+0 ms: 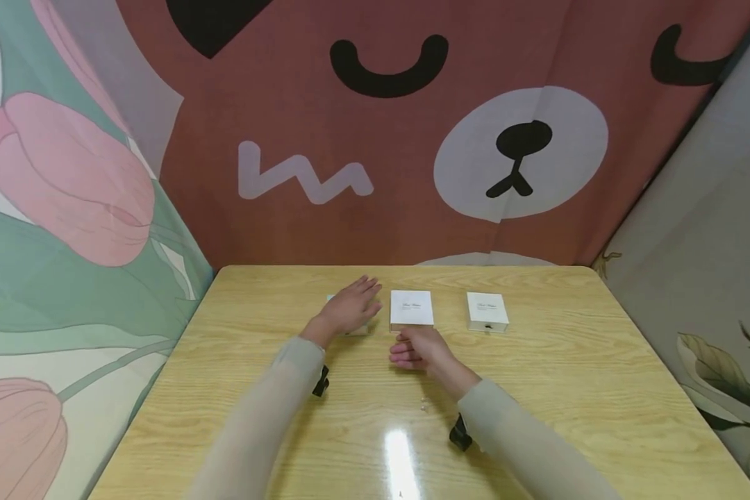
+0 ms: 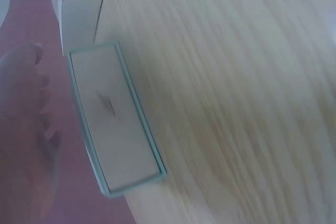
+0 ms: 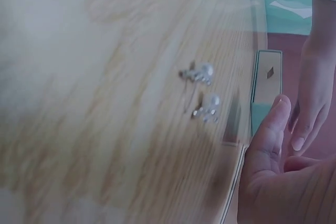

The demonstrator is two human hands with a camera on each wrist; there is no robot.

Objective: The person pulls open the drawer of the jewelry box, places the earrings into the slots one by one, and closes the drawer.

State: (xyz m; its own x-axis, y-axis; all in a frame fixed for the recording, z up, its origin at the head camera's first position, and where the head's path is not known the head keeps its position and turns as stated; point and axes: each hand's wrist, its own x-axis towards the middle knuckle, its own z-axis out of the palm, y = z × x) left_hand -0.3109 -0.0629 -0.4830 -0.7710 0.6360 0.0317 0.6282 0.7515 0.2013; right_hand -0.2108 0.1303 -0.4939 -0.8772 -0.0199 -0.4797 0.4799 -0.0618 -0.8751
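Note:
Stretched over the left box, my left hand [image 1: 350, 306] hides most of its lid, fingers extended and nothing gripped. Up close in the left wrist view, this box [image 2: 115, 121] has teal edges and a pale front with a small diamond-shaped mark. My right hand [image 1: 421, 349] is at the front edge of the middle white box [image 1: 411, 306], its fingers loosely bent and holding nothing. Below it on the table lies a pair of small earrings [image 1: 423, 404]. Pearl-like beads and sparkling stones show on one earring [image 3: 208, 108] in the right wrist view.
Another white box [image 1: 487, 311] with printed lettering and a small dark mark on its front stands to the right. The boxes form a row near the back of the wooden table [image 1: 556, 389]. Behind hangs a bear-patterned curtain [image 1: 400, 229].

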